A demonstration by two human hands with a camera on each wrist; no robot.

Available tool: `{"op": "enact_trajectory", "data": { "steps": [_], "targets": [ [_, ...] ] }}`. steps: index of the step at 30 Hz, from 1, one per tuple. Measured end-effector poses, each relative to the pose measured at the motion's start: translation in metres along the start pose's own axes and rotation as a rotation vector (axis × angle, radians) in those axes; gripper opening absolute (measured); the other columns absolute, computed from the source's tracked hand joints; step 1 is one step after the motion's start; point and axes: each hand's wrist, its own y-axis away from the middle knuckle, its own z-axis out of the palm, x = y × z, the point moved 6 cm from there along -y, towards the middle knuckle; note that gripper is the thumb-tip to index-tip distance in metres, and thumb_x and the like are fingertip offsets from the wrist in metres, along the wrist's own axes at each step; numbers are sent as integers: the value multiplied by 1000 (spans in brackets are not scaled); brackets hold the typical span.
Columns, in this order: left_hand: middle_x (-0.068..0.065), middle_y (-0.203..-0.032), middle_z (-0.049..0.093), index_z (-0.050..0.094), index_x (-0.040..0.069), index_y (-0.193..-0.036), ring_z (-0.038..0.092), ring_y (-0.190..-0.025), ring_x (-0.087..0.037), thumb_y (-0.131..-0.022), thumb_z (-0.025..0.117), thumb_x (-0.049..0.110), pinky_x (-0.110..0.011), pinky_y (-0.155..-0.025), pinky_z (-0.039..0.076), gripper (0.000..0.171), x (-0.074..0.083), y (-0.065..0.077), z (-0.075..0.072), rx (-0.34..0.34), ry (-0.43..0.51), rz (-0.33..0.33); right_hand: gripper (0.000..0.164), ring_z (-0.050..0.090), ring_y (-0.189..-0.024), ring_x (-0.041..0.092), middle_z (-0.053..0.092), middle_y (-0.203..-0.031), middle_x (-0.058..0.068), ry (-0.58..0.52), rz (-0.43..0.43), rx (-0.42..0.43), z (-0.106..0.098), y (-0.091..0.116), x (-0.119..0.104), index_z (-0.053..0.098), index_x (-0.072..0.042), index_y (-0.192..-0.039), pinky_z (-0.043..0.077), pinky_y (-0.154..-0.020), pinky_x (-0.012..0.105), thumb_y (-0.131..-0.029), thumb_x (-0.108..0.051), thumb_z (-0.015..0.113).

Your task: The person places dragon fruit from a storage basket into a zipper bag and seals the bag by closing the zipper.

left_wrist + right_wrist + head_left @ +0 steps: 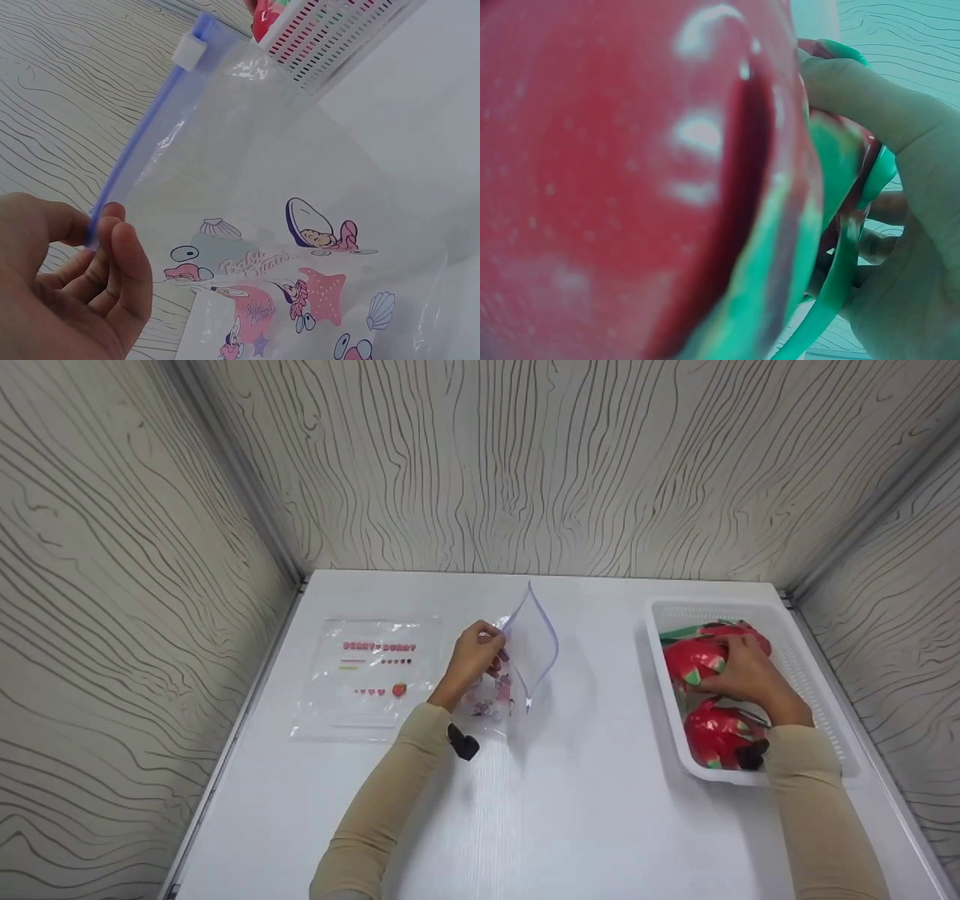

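My left hand (pixel 472 658) pinches the mouth edge of a clear slider bag (pixel 300 150) with thumb and fingers. The bag stands up with its purple-edged mouth spread apart; a white slider (pixel 189 51) sits near one end, and shells and a pink starfish are printed below. Over the white basket (pixel 667 727), my right hand (pixel 750 679) grips a red dragon fruit (pixel 688 660) with green-tipped scales. A second dragon fruit (pixel 716 733) lies on the near side of the basket, and another (pixel 750 636) shows behind the hand. In the right wrist view a dragon fruit (pixel 630 180) fills the left side.
A flat clear bag (pixel 367 675) with red lettering and small fruit and heart prints lies on the white table (pixel 585 810), left of the slider bag. Patterned wall panels (pixel 465 465) enclose the table at the back and both sides.
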Motion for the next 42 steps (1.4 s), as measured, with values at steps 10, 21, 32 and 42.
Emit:
{"op": "enact_trajectory", "data": {
  "steps": [10, 21, 32, 42],
  "targets": [
    [-6, -83, 71, 60, 3, -119, 60, -60, -11, -106, 59, 17, -21, -52, 55, 19, -2, -1, 0, 4, -3, 1, 114, 37, -136, 61, 27, -150, 40, -12, 0, 21, -5, 1, -1, 25, 9, -155, 39, -108, 82, -79, -41, 93],
    [-6, -84, 71, 60, 4, -118, 60, -60, -12, -105, 59, 18, -21, -53, 55, 19, -1, 0, -1, 12, -1, -19, 109, 41, -132, 62, 32, -144, 41, -12, -25, 72, -12, -3, -7, 30, 11, -154, 42, -106, 81, -81, -41, 92],
    [-5, -80, 70, 61, 2, -117, 59, -58, -11, -106, 59, 16, -21, -51, 54, 18, 2, 1, -1, 0, 27, 7, 100, 48, -126, 62, 35, -140, 39, 34, -56, 98, -16, 0, -12, 33, 8, -153, 45, -101, 82, -82, -39, 88],
    [-4, -80, 70, 61, 2, -118, 60, -59, -11, -104, 59, 17, -21, -52, 54, 20, 1, -1, -1, -1, 25, 1, 102, 48, -127, 62, 35, -141, 38, 34, -64, 112, -17, -2, -12, 32, 9, -153, 44, -104, 81, -83, -39, 89]
  ]
}}
